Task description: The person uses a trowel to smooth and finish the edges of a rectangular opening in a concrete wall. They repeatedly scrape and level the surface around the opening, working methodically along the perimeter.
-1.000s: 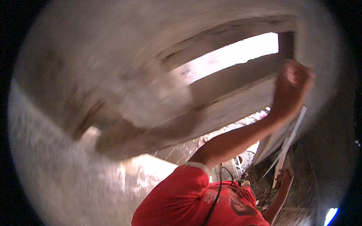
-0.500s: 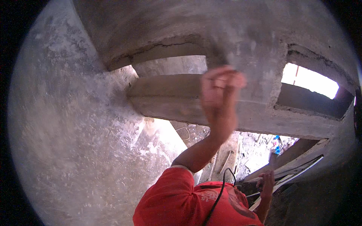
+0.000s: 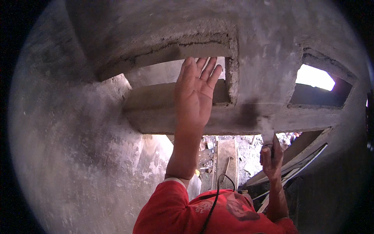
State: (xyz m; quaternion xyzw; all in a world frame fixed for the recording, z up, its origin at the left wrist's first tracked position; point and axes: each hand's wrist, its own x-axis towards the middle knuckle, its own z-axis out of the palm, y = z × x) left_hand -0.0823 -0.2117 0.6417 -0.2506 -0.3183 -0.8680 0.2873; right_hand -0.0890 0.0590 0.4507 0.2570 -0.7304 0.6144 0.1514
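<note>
My left hand [image 3: 196, 91] is raised with its palm toward me and its fingers spread, in front of the left opening [image 3: 175, 71] in the grey plastered wall [image 3: 257, 50]. Nothing is in it. Lower and to the right, my right hand [image 3: 272, 158] has its fingers closed around a pale, motion-smeared tool [image 3: 267, 130]. Its upper end reaches the underside area of the plastered ledge [image 3: 167, 117]; blur hides its exact kind and whether it touches.
A second opening [image 3: 317, 80] lets in bright light on the right. Below the ledge lie a wooden board [image 3: 226, 156] and rubble [image 3: 249, 156]. Pale strips [image 3: 300, 179] lean at lower right. A rough plastered wall [image 3: 78, 156] curves along the left; a black cable [image 3: 214, 206] crosses my red shirt.
My left hand has moved left and its curled fingers have opened out. My right hand has risen with the pale tool toward the ledge. The view has shifted slightly.
</note>
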